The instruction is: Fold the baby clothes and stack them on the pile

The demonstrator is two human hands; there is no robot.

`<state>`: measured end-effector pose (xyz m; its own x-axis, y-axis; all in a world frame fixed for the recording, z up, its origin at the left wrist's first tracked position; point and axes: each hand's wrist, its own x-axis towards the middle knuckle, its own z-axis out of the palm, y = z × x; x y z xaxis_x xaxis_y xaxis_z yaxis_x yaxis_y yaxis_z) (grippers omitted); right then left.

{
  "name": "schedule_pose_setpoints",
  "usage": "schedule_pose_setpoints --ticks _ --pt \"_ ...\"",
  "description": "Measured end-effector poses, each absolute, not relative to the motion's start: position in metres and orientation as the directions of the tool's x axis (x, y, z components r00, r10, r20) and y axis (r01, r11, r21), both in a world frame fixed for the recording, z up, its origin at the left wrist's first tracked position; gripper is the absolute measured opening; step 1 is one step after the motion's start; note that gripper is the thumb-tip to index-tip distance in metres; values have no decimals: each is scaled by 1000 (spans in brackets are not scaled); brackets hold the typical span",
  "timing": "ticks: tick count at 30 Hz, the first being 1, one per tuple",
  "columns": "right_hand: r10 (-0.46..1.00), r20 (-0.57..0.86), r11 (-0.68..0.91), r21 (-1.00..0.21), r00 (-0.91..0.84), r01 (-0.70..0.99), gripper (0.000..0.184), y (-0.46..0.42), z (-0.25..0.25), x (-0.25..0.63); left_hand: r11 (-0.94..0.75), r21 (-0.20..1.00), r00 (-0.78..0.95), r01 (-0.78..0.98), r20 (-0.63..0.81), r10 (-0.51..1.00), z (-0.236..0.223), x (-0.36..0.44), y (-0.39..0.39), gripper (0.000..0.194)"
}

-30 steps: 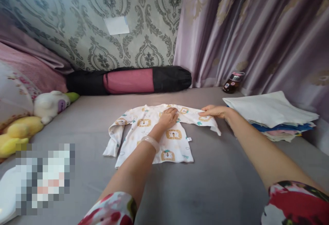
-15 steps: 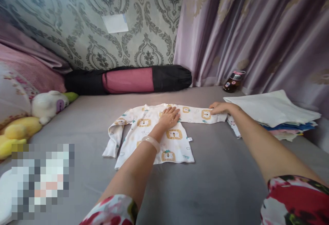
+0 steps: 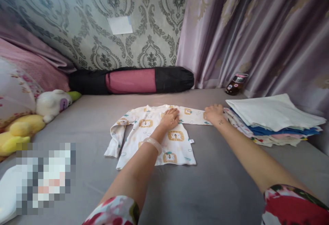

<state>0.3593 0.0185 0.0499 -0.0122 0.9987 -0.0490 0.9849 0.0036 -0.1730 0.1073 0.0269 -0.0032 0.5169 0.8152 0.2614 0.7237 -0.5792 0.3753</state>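
A small long-sleeved white shirt (image 3: 151,142) printed with tan lion faces lies spread on the grey sheet (image 3: 200,190). Its right-hand sleeve stretches straight out to the side; the left-hand one bends downward. My left hand (image 3: 170,119) rests flat on the upper chest of the shirt, fingers extended, with a pale bangle (image 3: 153,145) on the wrist. Over the end of the outstretched sleeve is my right hand (image 3: 215,113), its fingers curled down onto the cloth and hiding the cuff.
A pile of folded clothes (image 3: 275,112) stands at the right, close to my right hand. Behind it is a dark bottle (image 3: 235,85). A black and pink long bag (image 3: 131,81) lies along the wall. Plush toys (image 3: 52,105) sit at the left, above a pixelated patch.
My right hand moved outward along the sleeve, which is now straightened, and its fingers have curled over the end. My left hand has stayed on the chest of the shirt.
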Motion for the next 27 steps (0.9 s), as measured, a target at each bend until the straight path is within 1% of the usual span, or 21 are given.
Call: schedule_pose_setpoints --ticks 2,3,4,6,7,8,11,13,19,22,27 --pt "1000 -14 -8 -134 6 991 25 14 47 331 -586 388 513 711 284 810 -4 107 28 42" --pt "1000 6 13 -130 -12 991 29 12 46 314 -589 394 511 705 293 808 -5 106 29 42" --pt "996 13 89 -146 -88 985 33 11 43 297 -592 401 509 700 301 806 -6 106 30 43" --pt "975 62 224 -227 -216 948 42 9 38 266 -597 416 499 686 328 802 -7 106 32 44" --pt "965 68 261 -254 -252 931 45 9 34 254 -599 425 491 678 345 800 -7 106 33 44" --pt "966 60 259 -281 -252 924 49 8 30 244 -603 434 483 670 362 797 -7 106 34 44" --pt "982 -4 179 -341 -191 923 58 7 20 236 -609 431 471 666 391 791 -8 106 35 41" --pt "987 -35 135 -336 -155 932 62 5 16 244 -603 408 471 685 384 794 -8 106 35 39" --pt "997 -45 47 -215 -58 976 61 -7 14 287 -577 387 463 719 353 813 -9 105 32 38" --pt "999 -44 -13 -157 7 988 60 -12 14 312 -542 386 425 746 349 835 -9 104 30 36" --pt "990 -13 -144 -103 144 984 58 -18 12 350 -499 365 382 786 347 857 -8 105 25 34"
